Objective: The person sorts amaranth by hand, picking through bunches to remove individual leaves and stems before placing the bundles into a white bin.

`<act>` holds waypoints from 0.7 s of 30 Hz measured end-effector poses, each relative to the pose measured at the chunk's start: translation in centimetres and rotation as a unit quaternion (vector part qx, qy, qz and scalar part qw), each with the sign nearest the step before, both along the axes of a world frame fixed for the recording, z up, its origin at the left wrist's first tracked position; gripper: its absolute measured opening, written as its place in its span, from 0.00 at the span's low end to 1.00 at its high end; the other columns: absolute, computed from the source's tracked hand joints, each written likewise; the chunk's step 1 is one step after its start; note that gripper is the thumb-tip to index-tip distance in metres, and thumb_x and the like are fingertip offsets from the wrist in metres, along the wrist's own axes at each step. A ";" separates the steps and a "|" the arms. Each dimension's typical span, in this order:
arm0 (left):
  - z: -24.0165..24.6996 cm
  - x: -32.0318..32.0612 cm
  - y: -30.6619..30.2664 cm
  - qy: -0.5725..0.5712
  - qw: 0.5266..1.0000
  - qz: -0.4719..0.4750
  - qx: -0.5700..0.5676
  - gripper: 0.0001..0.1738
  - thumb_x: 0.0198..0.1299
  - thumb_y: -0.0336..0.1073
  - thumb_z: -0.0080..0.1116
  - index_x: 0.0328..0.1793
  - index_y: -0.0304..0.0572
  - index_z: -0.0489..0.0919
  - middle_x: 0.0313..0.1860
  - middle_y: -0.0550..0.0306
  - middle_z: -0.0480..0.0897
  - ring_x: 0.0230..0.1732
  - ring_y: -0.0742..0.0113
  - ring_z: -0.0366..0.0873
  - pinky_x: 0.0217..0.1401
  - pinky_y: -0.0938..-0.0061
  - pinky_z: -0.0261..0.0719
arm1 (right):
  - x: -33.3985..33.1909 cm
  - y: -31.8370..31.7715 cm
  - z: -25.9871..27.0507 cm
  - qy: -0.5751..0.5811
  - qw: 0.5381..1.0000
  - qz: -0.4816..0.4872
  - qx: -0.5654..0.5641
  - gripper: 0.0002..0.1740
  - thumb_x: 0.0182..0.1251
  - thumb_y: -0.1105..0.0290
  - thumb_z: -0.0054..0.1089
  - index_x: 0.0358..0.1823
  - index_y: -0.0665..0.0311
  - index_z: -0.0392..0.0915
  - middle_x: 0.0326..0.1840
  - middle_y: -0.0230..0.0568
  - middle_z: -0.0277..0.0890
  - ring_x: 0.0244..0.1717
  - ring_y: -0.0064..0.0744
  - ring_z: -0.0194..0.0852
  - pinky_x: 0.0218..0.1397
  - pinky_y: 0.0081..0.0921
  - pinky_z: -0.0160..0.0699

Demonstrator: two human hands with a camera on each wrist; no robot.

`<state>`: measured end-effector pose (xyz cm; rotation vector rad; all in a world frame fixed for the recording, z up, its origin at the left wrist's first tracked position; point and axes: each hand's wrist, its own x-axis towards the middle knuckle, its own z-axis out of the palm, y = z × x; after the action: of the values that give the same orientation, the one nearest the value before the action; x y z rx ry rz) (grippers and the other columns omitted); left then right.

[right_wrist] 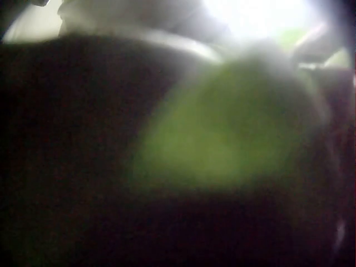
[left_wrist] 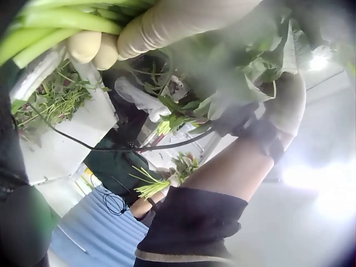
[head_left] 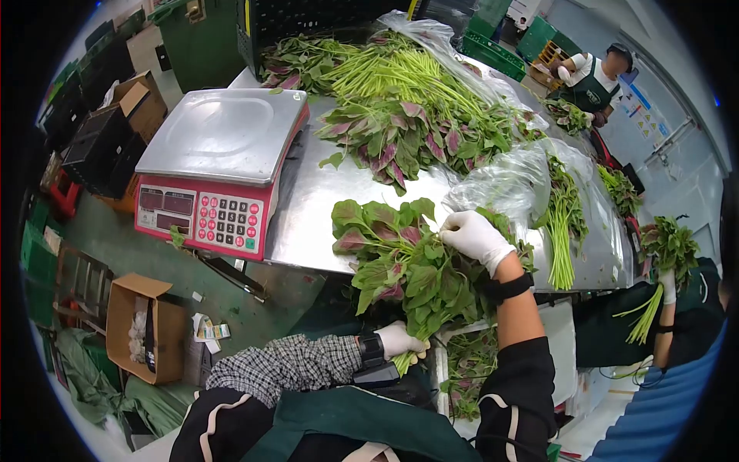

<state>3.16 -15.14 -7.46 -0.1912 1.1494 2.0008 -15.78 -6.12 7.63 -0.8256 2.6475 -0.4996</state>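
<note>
A bunch of red-and-green amaranth (head_left: pixel 435 281) leans with its leaves towards the table edge. My gloved left hand (head_left: pixel 399 340) grips its stems low down, near my body. In the left wrist view the glove's fingers (left_wrist: pixel 161 30) curl round the pale green stems (left_wrist: pixel 61 22). My gloved right hand (head_left: pixel 479 240) is at the upper leaves, its thumb and forefinger pinched together on a leaf. A blurred green leaf (right_wrist: pixel 222 133) fills much of the right wrist view and hides that hand's fingertips.
A scale (head_left: pixel 223 138) stands left on the metal table (head_left: pixel 308 223). Behind lies a large amaranth heap (head_left: pixel 416 100) with plastic bags (head_left: pixel 500 181). Below my right arm is a white box (head_left: pixel 443 377) holding loose greens. Another worker's hand (head_left: pixel 667 285) holds a bunch at right.
</note>
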 end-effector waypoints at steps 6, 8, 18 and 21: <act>0.0 0.0 0.0 -0.007 1.000 0.004 0.007 0.10 0.53 0.25 0.56 0.43 0.30 0.75 0.28 0.51 0.79 0.20 0.69 0.77 0.24 0.78 0.79 | 1.2 1.3 2.6 -0.035 0.999 0.008 -0.022 0.13 0.52 0.64 0.56 0.32 0.66 0.80 0.31 0.53 0.79 0.35 0.47 0.78 0.44 0.32 0.74; 0.3 0.0 -0.1 0.001 1.000 0.001 0.003 0.10 0.53 0.25 0.56 0.42 0.30 0.75 0.27 0.52 0.79 0.20 0.69 0.77 0.24 0.77 0.79 | 1.7 1.8 2.7 0.051 0.998 0.034 0.006 0.11 0.53 0.67 0.54 0.33 0.67 0.79 0.31 0.52 0.78 0.36 0.49 0.77 0.44 0.34 0.74; 0.4 0.2 -0.5 0.002 0.997 -0.024 0.072 0.10 0.56 0.29 0.59 0.42 0.31 0.74 0.27 0.53 0.78 0.22 0.68 0.76 0.28 0.74 0.79 | 1.9 3.8 5.9 0.435 0.899 -0.038 -0.033 0.03 0.55 0.74 0.55 0.30 0.65 0.76 0.32 0.49 0.76 0.34 0.49 0.75 0.38 0.36 0.74; -0.7 0.2 -0.8 0.005 0.985 -0.051 0.163 0.12 0.57 0.31 0.59 0.45 0.32 0.73 0.28 0.53 0.77 0.26 0.66 0.76 0.35 0.70 0.78 | 4.3 6.5 9.5 0.250 0.875 -0.143 -0.388 0.08 0.65 0.70 0.55 0.38 0.68 0.77 0.31 0.33 0.75 0.31 0.21 0.71 0.36 0.20 0.70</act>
<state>3.33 -15.90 -8.14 0.0445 0.8042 2.0654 -11.52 0.42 17.08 -0.8376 3.0554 -1.7143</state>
